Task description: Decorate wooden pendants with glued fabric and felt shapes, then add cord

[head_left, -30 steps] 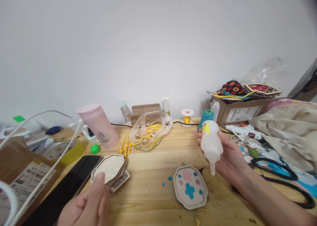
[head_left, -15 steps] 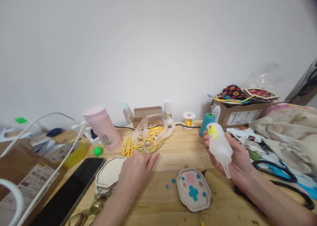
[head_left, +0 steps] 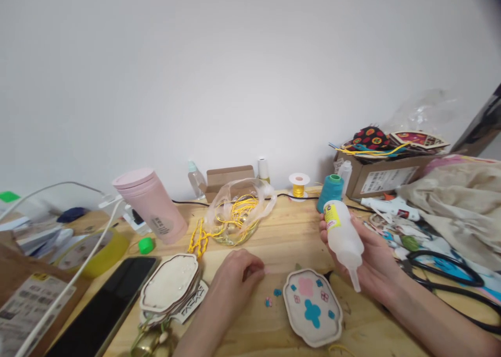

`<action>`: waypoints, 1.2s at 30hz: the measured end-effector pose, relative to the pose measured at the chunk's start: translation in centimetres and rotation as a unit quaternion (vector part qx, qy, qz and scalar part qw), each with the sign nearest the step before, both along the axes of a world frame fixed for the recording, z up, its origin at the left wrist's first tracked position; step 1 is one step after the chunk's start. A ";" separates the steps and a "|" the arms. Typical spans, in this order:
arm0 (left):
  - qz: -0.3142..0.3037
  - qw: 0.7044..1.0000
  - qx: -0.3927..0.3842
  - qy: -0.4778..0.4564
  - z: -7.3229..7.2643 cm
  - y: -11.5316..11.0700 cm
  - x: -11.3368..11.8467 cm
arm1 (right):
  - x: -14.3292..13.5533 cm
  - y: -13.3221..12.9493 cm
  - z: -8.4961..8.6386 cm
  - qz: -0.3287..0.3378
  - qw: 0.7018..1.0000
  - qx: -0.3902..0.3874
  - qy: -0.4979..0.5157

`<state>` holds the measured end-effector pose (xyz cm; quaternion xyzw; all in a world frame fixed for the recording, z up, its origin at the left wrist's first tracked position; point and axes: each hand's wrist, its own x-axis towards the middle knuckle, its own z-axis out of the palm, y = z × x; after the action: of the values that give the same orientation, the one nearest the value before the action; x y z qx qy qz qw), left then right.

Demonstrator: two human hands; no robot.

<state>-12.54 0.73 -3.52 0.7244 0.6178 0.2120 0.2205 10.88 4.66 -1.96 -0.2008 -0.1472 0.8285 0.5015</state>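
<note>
In my right hand (head_left: pixel 368 252) is a translucent white squeeze bottle (head_left: pixel 344 237) with a yellow label, tilted with its narrow nozzle pointing down. My left hand (head_left: pixel 240 273) rests low over the table, fingers curled together; whatever they may hold is hidden. Between my hands lies a scalloped pale plaque (head_left: pixel 295 320) bearing a pink square, a blue flower shape and several small flower pieces. Just left of it are a loose blue flower piece (head_left: pixel 277 293) and a pink-and-blue one (head_left: pixel 268 302). A stack of blank scalloped plaques (head_left: pixel 170 281) sits left of my left hand.
A phone (head_left: pixel 105 305), a pink tumbler (head_left: pixel 152 205) and a yellow tape roll (head_left: pixel 97 252) stand left. Behind are a plastic bag of yellow cord (head_left: pixel 238 211), a gold thread spool (head_left: pixel 298 187) and a teal thread cone (head_left: pixel 330 191). Black-handled scissors (head_left: pixel 450 289) lie right.
My left hand has moved right, toward the loose flower pieces, and its fingers have curled in. The bottle has stayed in my right hand, slightly lower. The view has shifted a little.
</note>
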 end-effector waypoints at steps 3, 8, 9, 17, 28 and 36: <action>0.000 1.000 -0.007 0.001 -0.1 0.2 0.0 | -0.2 0.1 -0.2 0.012 1.000 0.015 0.000; 0.006 1.000 -0.017 0.011 0.2 0.1 0.1 | -0.2 -0.1 -0.3 0.002 1.000 0.013 -0.001; 0.005 1.000 -0.021 0.009 0.3 0.1 0.0 | -0.2 -0.2 -0.2 -0.001 1.000 0.014 -0.002; 0.072 0.996 -0.042 -0.024 0.9 -0.5 -1.5 | -0.2 -0.2 -0.1 -0.006 1.000 0.028 -0.008; -0.042 0.991 -0.021 -0.124 1.4 -1.2 -0.7 | -0.3 -0.3 -0.2 0.016 0.998 0.052 -0.003; -0.094 0.995 -0.020 -0.027 0.6 -1.0 1.1 | -0.2 -0.2 -0.7 0.011 0.998 0.058 -0.009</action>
<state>-11.40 -0.29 -2.91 0.7689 0.5446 0.1978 0.2703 10.66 4.45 -2.66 -0.1774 -0.2022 0.8220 0.5020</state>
